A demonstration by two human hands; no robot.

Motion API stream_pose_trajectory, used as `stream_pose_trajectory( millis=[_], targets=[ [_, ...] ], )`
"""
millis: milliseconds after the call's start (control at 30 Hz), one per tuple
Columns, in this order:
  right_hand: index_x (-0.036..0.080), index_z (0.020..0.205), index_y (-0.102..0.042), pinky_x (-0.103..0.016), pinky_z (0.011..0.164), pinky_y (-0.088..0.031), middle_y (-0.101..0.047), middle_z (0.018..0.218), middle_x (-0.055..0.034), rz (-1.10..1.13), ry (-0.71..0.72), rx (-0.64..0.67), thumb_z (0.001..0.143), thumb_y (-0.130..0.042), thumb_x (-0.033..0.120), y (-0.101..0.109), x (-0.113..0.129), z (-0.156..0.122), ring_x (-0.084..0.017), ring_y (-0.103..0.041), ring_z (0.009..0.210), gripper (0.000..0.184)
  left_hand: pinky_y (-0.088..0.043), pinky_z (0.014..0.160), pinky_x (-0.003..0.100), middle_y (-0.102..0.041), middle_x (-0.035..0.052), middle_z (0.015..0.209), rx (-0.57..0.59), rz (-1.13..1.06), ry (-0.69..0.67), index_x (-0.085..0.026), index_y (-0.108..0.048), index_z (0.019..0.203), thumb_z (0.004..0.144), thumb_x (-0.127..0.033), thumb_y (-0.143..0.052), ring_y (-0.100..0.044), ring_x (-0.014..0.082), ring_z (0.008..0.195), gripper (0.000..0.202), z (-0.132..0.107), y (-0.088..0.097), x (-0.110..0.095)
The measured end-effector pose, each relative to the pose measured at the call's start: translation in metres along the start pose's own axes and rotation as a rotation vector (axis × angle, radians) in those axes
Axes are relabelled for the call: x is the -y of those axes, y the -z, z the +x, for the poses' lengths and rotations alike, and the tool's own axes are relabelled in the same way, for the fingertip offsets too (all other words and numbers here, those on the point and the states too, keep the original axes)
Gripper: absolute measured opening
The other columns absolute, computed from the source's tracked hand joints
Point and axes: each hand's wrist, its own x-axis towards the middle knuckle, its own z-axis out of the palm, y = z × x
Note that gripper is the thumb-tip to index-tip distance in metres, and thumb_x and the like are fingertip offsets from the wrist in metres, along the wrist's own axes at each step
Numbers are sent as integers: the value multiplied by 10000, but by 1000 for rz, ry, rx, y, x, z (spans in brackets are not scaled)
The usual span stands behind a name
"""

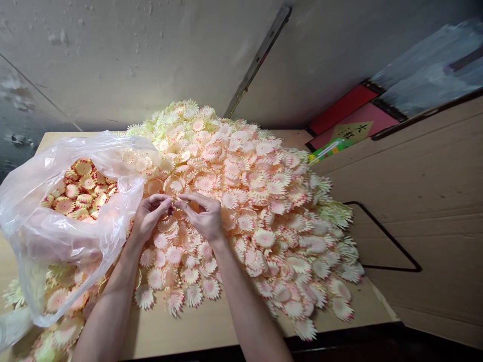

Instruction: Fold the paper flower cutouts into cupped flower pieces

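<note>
A broad heap of pale pink and cream artificial flower pieces (264, 239) with fringed, pink-tipped edges spreads over the table. Over its near left part, my left hand (151, 213) and my right hand (203, 213) meet with thumbs and fingertips pinched together. Something small, probably a flower piece, sits between the fingertips; the fingers mostly hide it. Left of my hands stands an open translucent plastic bag (130, 193), holding smaller, curled flower pieces (85, 186) with red and yellow edges.
The light wooden table (181, 334) backs onto a grey wall (151, 60) with a metal strip (260, 60). A large cardboard sheet (426, 201) stands at the right, near red packets (343, 110). More flower pieces (60, 322) lie at the front left.
</note>
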Motion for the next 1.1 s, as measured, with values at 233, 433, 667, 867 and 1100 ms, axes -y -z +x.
stream_pose_trajectory(
  millis=[233,433,667,867,1100],
  targets=[
    [213,930,-753,-298,698,-572,-768,837,-46,-83,57,2,887,-684,206,0,3,0,-163,-707,738,82,-495,611,214,-693,9,678,3,26,-3,-152,-732,800,706,-402,-841,-622,99,592,288,0,0,-1],
    [219,912,-734,-299,691,-562,-759,829,-35,-83,43,12,902,-661,219,0,4,1,-164,-697,734,74,-499,616,232,-687,16,672,-27,55,14,-146,-725,791,678,-426,-850,-617,112,593,327,-1,-3,-3],
    [222,889,-707,-310,692,-550,-735,816,-34,-93,19,31,924,-619,237,0,7,2,-170,-681,746,96,-491,615,240,-680,17,666,-36,50,14,-147,-723,782,668,-432,-853,-609,115,593,333,-1,-3,-4],
    [228,953,-697,-313,758,-538,-722,890,-23,83,-89,60,815,-774,288,-3,2,-1,-166,-656,810,168,-473,597,231,-664,3,653,-52,44,-5,-158,-740,774,675,-423,-850,-590,108,591,303,0,0,-1],
    [225,904,-646,-270,714,-548,-685,835,3,125,-186,-58,759,-817,326,-5,-2,-3,-145,-656,750,246,-470,608,233,-680,17,676,-7,67,7,-153,-758,776,715,-409,-825,-588,113,611,272,0,2,1]
  ],
)
